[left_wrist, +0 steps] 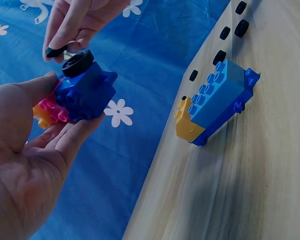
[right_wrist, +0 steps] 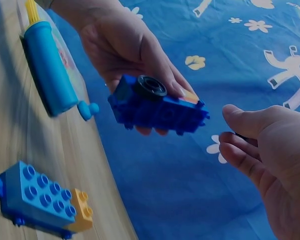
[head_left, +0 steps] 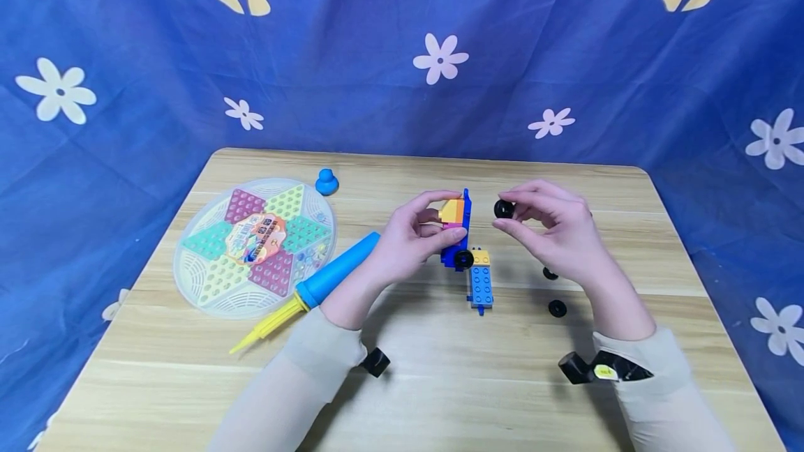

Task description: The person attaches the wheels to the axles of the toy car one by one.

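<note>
My left hand [head_left: 402, 239] holds a toy block car [right_wrist: 165, 116] with a blue base and pink, orange and yellow blocks, raised above the table. One black wheel [head_left: 463, 259] sits on the car's side near one end. Apart from the car, to its right, my right hand [head_left: 555, 225] pinches a loose black wheel [head_left: 504, 209] between thumb and fingers; in the right wrist view this wheel is mostly hidden. Below the hands a second block car [head_left: 481, 286] stands on the table, with light blue and yellow bricks on a dark blue base and no wheels visible on it.
Several loose black wheels [left_wrist: 241, 28] lie on the table, to the right in the head view. At left are a round Chinese checkers board [head_left: 188, 277], a blue and yellow hand pump [head_left: 339, 267] beside the left forearm, and a small blue duck-like toy [head_left: 326, 183].
</note>
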